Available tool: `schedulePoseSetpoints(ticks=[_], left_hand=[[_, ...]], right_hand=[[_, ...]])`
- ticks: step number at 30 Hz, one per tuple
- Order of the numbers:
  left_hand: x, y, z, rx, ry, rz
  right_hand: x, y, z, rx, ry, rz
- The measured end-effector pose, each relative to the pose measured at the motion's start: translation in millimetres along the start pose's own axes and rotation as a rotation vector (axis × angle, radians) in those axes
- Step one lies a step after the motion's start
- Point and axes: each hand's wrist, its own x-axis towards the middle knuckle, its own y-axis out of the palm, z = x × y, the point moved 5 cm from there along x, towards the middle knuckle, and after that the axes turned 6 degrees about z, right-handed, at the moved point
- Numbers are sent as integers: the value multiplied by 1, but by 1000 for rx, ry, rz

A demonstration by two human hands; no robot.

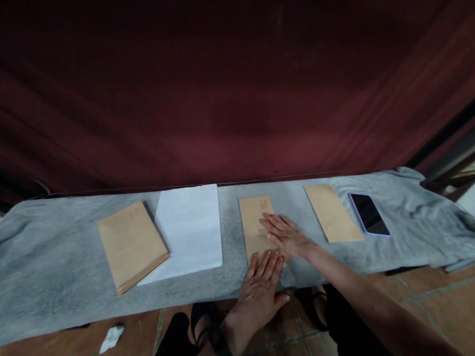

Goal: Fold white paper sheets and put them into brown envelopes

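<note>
A brown paper envelope (253, 214) with faint red print at its top lies flat on the grey cloth, straight in front of me. My left hand (261, 288) rests over its near end, fingers stretched out. Higher up, on the envelope's right side, my right hand (285, 235) is laid flat with its fingers extended. Neither hand grips anything. Between them they hide much of the envelope's lower part and right edge.
Left of my hands, a stack of brown envelopes (133, 242) partly overlaps white paper sheets (191, 227). To the right lie another brown envelope (334, 214) and a phone (370, 214). The grey cloth (65, 259) ends at a dark red panel (229, 125). Crumpled white paper (111, 339) lies on the tiled floor.
</note>
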Motion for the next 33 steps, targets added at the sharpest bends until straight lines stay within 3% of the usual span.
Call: schedulePoseSetpoints(ticks=[6, 9, 12, 16, 21, 26, 30, 33], left_hand=[[-6, 1, 4, -17, 24, -67], [-8, -2, 4, -25, 32, -60], [-8, -4, 3, -33, 3, -43], [-8, -4, 2, -58, -19, -52], [-9, 3, 1, -53, -49, -37], [-10, 10, 4, -44, -20, -30], [-8, 17, 10, -14, 16, -11], [-6, 15, 12, -19, 13, -29]], right_hand=[[52, -13, -23, -103, 131, -50], [60, -16, -23, -123, 180, -101], [44, -9, -11, -97, 129, -106], [-5, 6, 16, -7, -13, -50], [-43, 8, 34, 92, -182, 94], [1, -8, 20, 41, -235, 109], [53, -18, 2, -20, -140, 37], [73, -23, -6, -34, -50, -27]])
